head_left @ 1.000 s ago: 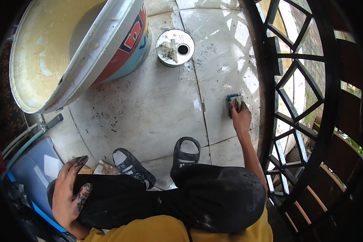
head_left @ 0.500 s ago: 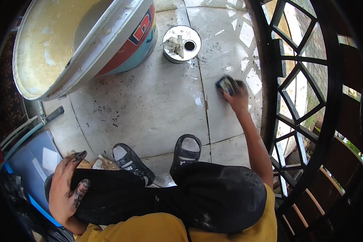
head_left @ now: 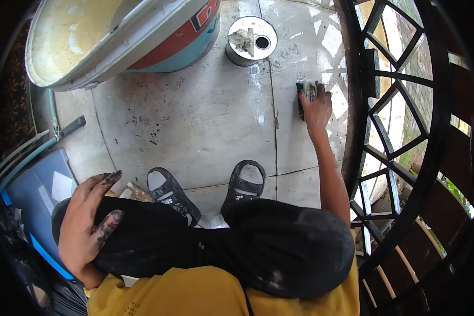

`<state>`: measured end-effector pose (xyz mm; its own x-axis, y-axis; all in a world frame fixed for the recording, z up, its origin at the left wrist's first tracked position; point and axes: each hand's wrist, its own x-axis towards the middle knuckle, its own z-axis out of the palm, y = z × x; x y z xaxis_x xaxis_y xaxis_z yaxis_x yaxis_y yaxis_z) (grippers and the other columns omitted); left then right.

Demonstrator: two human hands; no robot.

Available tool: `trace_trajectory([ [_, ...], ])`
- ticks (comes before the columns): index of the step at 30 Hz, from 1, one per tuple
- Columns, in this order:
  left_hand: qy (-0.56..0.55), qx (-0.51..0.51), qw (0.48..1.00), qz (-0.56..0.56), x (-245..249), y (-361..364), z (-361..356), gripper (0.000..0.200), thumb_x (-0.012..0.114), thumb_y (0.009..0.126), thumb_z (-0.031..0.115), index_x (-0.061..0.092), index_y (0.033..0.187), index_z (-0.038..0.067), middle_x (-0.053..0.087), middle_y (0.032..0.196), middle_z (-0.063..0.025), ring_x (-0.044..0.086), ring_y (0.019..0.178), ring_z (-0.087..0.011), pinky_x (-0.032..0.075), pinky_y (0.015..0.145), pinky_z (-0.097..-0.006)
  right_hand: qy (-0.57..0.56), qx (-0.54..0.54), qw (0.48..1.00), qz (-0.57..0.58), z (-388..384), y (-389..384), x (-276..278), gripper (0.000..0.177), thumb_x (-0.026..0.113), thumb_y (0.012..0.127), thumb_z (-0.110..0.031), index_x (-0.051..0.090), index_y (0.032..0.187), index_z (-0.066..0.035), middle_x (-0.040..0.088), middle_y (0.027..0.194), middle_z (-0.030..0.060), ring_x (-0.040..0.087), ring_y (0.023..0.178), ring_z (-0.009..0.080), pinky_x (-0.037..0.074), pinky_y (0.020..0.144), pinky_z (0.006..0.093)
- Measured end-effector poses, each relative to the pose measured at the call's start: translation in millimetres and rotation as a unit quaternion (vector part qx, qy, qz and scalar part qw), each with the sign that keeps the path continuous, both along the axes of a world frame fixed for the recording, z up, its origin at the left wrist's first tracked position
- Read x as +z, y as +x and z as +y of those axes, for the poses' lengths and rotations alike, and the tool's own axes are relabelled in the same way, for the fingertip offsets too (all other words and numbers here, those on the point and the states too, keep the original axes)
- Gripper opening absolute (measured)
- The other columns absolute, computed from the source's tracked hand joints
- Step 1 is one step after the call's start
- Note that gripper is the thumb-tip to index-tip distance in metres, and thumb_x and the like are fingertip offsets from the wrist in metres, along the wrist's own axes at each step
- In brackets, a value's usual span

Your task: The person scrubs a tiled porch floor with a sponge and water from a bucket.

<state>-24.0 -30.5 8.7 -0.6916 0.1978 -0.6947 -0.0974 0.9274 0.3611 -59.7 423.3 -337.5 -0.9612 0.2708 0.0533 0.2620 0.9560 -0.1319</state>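
Note:
My right hand [head_left: 317, 109] is closed on a small dirty scrubbing sponge [head_left: 302, 97], dark teal at its left edge and paler under my fingers. It is pressed against the grey floor tiles [head_left: 195, 142], close to the black metal gate; my fingers hide much of it. At the lower left, my left hand [head_left: 87, 226] rests by my knee with fingers apart and nothing in it. Black smears cover its thumb and fingertips. Up and left of the right hand stands a round metal can [head_left: 264, 55] with a hole in its top and a greyish crumpled rag [head_left: 242, 40] on it.
A large paint bucket [head_left: 174, 45] stands at the upper left. The black metal gate [head_left: 371, 105] runs along the right. At the left lie a hose [head_left: 31, 160] and a blue-grey plastic lid or box [head_left: 50, 168]. Black specks and white patches mark the tiles.
My right hand has moved slightly right with the sponge along the floor. The view has shifted, so bucket and can sit higher in it. My left hand stays by the knee.

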Motion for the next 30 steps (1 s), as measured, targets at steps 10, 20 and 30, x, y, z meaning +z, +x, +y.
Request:
trace_trajectory([
  [10,-0.017,-0.001,1.0,0.01,11.1,12.3,-10.0,0.067,0.057,0.085,0.054,0.056,0.126,0.001,0.052,0.127,-0.0224,0.05,0.117,-0.0392,0.038,0.101,-0.0395,0.017,0.009,0.999,-0.039,-6.3,19.3,8.1,0.056,0.071,0.074,-0.044,0.061,0.115,-0.006,0.059,0.097,0.0237,0.061,0.086,0.0378,0.051,0.078,0.0465],
  [20,-0.002,0.01,1.0,-0.004,12.4,12.2,-11.5,0.068,0.057,0.085,0.055,0.056,0.124,0.0,0.052,0.127,-0.0218,0.051,0.118,-0.038,0.038,0.102,-0.0385,-0.004,0.026,0.997,-0.075,-7.3,34.5,8.8,0.057,0.071,0.077,-0.04,0.057,0.119,-0.005,0.057,0.096,0.025,0.061,0.086,0.0403,0.051,0.073,0.0468],
  [30,0.012,0.006,1.0,0.022,8.9,1.5,-5.4,0.063,0.06,0.081,0.05,0.058,0.122,0.003,0.055,0.123,-0.0177,0.05,0.117,-0.0383,0.037,0.101,-0.0418,0.042,0.055,0.997,-0.047,-5.9,-33.9,3.4,0.057,0.064,0.081,-0.047,0.057,0.114,-0.001,0.058,0.096,0.0264,0.061,0.082,0.0396,0.051,0.073,0.0481],
])
